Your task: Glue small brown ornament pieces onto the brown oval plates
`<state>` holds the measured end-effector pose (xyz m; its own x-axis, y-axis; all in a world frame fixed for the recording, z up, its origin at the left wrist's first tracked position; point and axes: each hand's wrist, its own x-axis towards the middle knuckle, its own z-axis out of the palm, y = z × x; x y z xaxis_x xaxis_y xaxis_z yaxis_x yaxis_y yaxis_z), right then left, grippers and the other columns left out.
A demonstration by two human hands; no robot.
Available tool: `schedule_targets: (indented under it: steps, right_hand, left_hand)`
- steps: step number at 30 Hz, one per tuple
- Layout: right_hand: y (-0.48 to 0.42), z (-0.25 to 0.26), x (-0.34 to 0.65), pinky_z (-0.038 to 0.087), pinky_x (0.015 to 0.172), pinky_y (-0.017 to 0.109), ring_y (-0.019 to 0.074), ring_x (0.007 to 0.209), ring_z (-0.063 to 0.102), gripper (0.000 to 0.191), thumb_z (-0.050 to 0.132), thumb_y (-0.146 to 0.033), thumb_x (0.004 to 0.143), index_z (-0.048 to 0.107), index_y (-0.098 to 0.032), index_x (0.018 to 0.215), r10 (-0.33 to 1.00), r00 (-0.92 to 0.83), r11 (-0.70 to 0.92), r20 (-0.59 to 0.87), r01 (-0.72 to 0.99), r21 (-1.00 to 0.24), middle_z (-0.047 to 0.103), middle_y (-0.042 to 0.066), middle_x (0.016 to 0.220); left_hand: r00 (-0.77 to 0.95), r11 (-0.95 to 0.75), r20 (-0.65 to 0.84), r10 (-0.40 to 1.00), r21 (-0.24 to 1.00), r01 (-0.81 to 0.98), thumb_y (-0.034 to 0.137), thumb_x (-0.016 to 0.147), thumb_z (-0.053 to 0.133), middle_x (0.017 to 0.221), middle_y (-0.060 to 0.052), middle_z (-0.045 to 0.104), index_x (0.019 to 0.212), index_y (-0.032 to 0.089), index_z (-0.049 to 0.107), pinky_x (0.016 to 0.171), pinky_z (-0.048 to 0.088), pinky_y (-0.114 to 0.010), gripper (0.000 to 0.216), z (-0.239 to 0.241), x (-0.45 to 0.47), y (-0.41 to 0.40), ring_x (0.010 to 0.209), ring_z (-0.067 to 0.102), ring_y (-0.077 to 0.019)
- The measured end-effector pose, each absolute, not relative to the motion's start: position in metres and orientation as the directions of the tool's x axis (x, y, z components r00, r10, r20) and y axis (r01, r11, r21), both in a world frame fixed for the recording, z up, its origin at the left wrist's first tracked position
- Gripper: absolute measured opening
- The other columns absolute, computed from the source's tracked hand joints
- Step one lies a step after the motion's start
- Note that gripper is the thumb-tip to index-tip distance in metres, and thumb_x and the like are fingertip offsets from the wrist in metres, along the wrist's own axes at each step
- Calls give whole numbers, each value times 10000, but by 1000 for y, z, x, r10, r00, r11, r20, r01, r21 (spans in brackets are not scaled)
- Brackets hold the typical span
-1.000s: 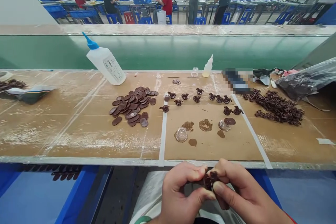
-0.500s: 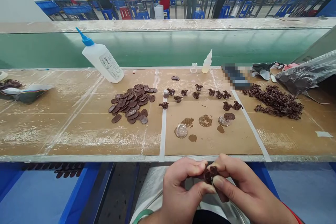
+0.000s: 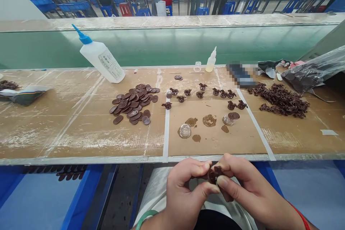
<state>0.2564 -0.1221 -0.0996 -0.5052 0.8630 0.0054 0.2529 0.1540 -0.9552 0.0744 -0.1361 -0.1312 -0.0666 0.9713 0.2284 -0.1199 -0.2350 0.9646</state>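
Over my lap, just below the table's front edge, a small dark brown figurine (image 3: 215,173) is pinched between both hands. My left hand (image 3: 184,190) is closed, with thumb and forefinger against its left side. My right hand (image 3: 244,188) grips it from the right, thumb pressed on the front. Fingers cover most of the piece, so its full shape is hidden. On the table beyond, several brown horse figurines (image 3: 199,95) stand on oval bases. Left of them is a pile of flat brown oval discs (image 3: 133,104); to the right, a heap of loose brown figures (image 3: 285,100).
A large blue-tipped glue bottle (image 3: 104,61) leans at the back left, a small dropper bottle (image 3: 211,60) stands at the back. Two clear round dishes, one a glass dish (image 3: 184,130), sit near wet patches. Blue trays (image 3: 51,197) flank my lap. People work at far tables.
The view has tilted slightly, so the table and its things sit a little higher and further left. Both hands keep nearly the same pinch on the figurine.
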Motion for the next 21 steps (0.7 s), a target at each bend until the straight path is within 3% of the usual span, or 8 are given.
schedule_targets:
  steps: [21]
  right_hand:
    - [-126, -95, 256, 378, 599, 252, 126, 612, 458, 459, 416, -540, 1097, 500, -207, 793, 868, -496, 135, 6, 224, -965, 508, -33, 686]
  left_hand:
    - [-101, -243, 235, 967, 967, -75, 417, 684, 945, 686, -54, 779, 740, 218, 822, 624, 620, -248, 241, -119, 80, -137, 632, 757, -196]
